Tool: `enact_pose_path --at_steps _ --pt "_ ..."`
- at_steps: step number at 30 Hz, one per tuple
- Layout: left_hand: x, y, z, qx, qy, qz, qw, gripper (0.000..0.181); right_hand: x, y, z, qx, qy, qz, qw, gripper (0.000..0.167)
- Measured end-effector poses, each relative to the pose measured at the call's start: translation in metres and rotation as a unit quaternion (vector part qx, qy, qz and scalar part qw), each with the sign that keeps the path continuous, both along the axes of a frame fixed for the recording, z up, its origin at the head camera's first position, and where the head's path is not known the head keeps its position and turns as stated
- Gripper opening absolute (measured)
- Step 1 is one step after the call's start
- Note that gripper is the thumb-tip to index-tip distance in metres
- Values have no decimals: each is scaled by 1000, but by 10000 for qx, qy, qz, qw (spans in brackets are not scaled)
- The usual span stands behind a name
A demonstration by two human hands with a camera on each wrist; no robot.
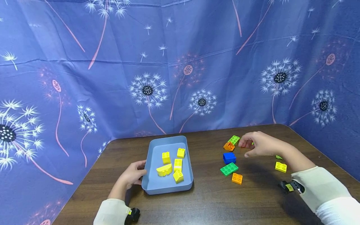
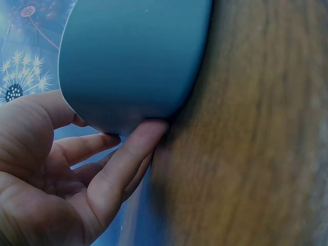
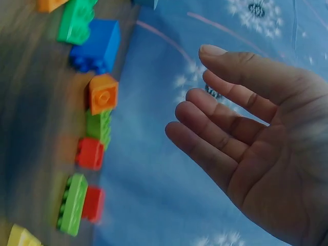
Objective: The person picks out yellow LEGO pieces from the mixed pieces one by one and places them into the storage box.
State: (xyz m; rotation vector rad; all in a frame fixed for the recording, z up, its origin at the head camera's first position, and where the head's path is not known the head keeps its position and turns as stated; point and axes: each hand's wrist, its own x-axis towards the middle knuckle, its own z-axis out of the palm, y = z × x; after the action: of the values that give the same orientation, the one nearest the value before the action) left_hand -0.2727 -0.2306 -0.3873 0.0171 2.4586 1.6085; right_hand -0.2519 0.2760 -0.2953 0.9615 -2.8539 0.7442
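My left hand holds the left side of a blue-grey tray, its thumb over the rim and its fingers against the outer wall. Several yellow toy bricks lie in the tray, one of them a rounded yellow brick. Over the right part of the table hovers my right hand, fingers loosely bent and apart, holding nothing. Left of it are a blue brick, an orange brick and a lime brick. The right wrist view also shows a red brick and a long light-green brick.
Nearer the front lie a green brick and a flat orange brick. A loose yellow brick sits under the right forearm. Behind the brown wooden table hangs a blue dandelion-print cloth.
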Motion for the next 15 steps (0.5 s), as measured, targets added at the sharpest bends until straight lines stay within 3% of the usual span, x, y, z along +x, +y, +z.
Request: enact_pose_path --at_steps 15 --pt "0 0 -2 -24 34 97 9999 60 17 59 -23 85 -516 -700 9962 33"
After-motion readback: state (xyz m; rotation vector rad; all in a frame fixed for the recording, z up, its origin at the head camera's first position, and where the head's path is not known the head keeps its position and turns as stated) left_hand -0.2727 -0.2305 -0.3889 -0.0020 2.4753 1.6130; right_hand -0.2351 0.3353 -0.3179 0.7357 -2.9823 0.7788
